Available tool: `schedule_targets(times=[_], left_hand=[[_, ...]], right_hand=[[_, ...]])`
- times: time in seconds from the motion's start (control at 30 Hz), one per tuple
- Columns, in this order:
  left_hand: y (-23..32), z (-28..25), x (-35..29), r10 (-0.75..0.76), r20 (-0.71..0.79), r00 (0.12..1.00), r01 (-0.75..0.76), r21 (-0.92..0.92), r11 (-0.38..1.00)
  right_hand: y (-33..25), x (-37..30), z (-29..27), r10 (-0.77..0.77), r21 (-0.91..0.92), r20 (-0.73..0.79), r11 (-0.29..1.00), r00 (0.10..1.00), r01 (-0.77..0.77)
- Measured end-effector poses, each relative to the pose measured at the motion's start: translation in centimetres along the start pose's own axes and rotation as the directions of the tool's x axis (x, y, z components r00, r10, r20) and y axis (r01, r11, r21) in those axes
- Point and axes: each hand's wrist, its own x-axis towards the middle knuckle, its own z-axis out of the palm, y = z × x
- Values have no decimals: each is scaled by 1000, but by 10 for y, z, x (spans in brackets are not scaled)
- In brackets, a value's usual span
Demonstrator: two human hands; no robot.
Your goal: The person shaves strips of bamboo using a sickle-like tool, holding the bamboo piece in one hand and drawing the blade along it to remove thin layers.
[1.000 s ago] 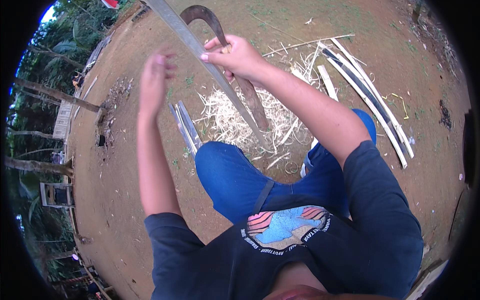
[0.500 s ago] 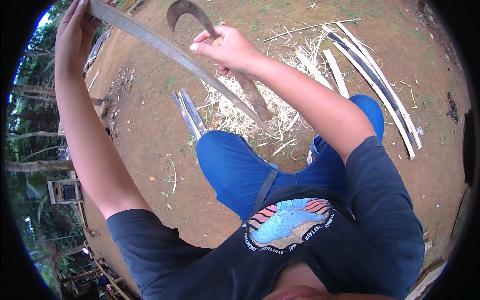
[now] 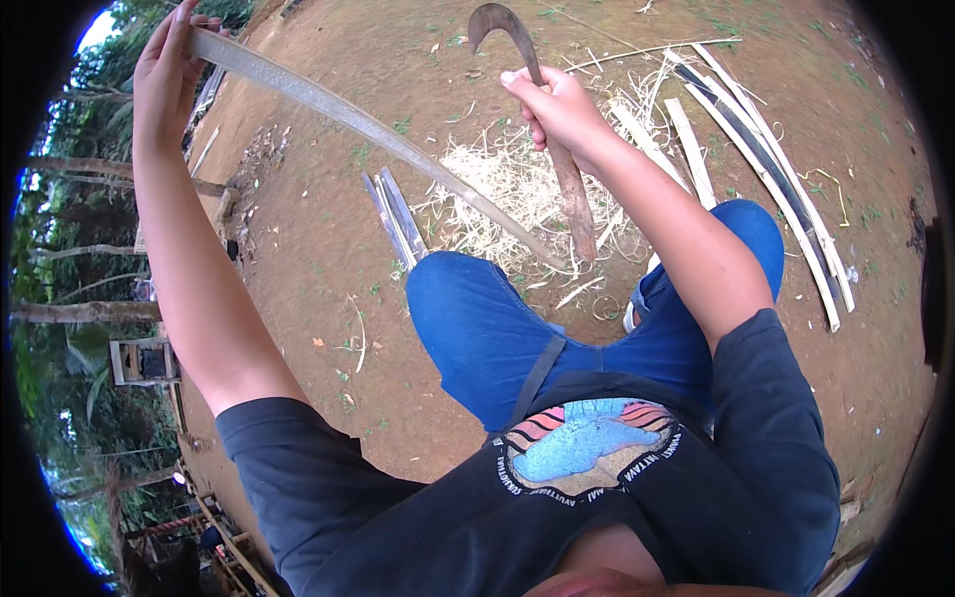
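Observation:
Up at the far left, my left hand (image 3: 167, 85) is closed round the upper end of a long, flat greyish bamboo strip (image 3: 343, 111). The strip slants down to the right, its lower end near the ground before my knees. My right hand (image 3: 565, 114) grips a sickle (image 3: 574, 199) with a hooked dark blade and a long wooden handle. Its blade points up and curls left, apart from the strip. Below both hands lies a heap of pale curled shavings (image 3: 497, 184).
Long split strips (image 3: 766, 164), some pale and some dark, lie on the bare earth at the right. Narrow slats (image 3: 396, 214) rest by my left knee. Tree trunks (image 3: 90, 311) and foliage stand along the left, with a small wooden frame (image 3: 145, 361).
My right hand has drawn the sickle to the right, away from the strip, and its handle stands more upright. My left hand keeps its hold on the strip. The whole view has shifted slightly.

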Motion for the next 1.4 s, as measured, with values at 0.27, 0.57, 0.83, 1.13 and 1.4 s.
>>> schedule_targets(times=[0.27,0.57,0.83,1.13,1.4], left_hand=[[26,43,11,126,15,992,-106,-446,889],[63,93,17,256,-506,823,-308,-20,951],[-23,131,5,323,-623,713,-325,116,939],[-27,129,-8,385,-639,665,-259,286,922],[-33,119,4,362,-694,622,-355,162,921]], right_hand=[[0,-10,16,44,12,38,999,998,-45],[-28,-17,48,-217,87,215,975,952,203],[-49,-1,108,-528,142,228,849,818,508],[14,34,120,-477,151,259,879,840,453],[191,45,36,206,-218,-7,955,978,-203]])
